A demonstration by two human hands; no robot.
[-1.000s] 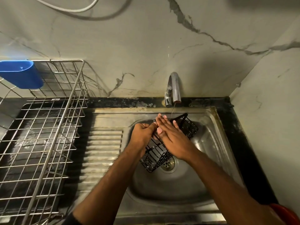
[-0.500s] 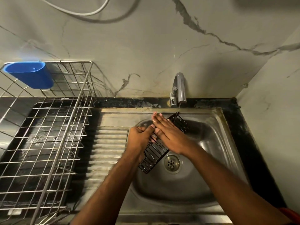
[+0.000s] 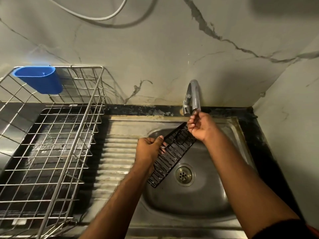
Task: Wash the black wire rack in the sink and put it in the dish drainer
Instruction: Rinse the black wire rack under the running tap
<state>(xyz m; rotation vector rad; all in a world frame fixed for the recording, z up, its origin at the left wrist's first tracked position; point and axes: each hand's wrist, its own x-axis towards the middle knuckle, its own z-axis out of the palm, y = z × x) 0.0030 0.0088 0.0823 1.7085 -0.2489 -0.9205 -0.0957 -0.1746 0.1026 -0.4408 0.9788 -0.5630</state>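
Over the stainless-steel sink basin, the long black wire rack is held tilted, running from the faucet end at about one o'clock down toward the round metal drain at seven o'clock. The left hand has its grip curled round the rack's left edge. The right hand sits at the rack's upper end, fingers curled just under the curved chrome faucet; whether it holds the rack cannot be told. At nine o'clock, past the ribbed steel draining board, a silver wire dish drainer stands on the dark table, a blue plastic cup hung on its far rim. Grey veined marble walls meet in a corner at two o'clock.
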